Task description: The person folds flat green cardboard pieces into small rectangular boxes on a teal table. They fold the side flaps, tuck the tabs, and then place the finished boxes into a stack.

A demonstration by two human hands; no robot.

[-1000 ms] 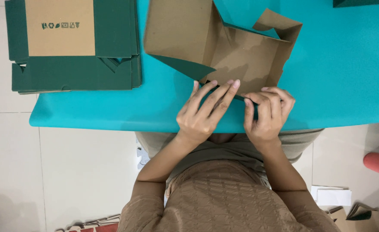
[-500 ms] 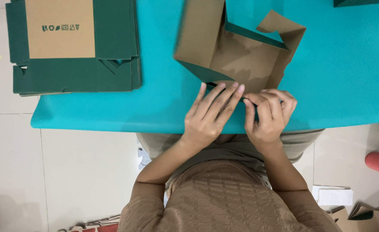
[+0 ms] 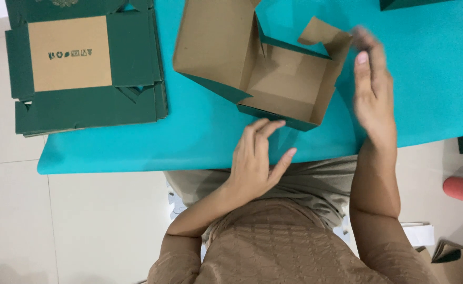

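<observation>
Just one view here, a head cam looking pretty much straight down over the person's own chest. It sits close: the table [image 3: 426, 79] edge runs across the middle, with the box [image 3: 273, 79] far centre and the flat stack [image 3: 84, 63] far left. The floor fills the near left. There's no second view to overlap with.

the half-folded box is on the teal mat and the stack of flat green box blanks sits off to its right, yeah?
Not quite. In the head view the half-folded box is on the teal mat, but the stack of flat green box blanks lies to its left, at the mat's left end, not to its right.
</observation>
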